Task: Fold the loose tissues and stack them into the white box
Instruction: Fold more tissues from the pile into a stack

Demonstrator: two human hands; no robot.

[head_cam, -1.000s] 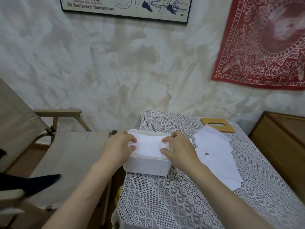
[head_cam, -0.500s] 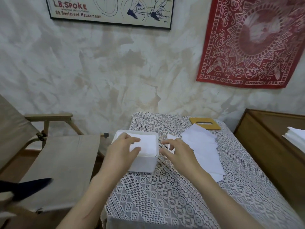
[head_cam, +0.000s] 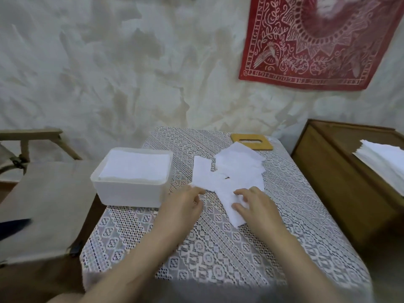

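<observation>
Progress is judged partial: folded tissues are stacked nearly to the rim of the white box, set at the left edge of the lace cloth. Beside it, several loose tissues are left overlapping on that cloth, yet to be folded. Their near edge is touched by the relaxed left hand. The right hand is laid on the nearest sheet with bent fingers, though a pinch cannot be confirmed.
</observation>
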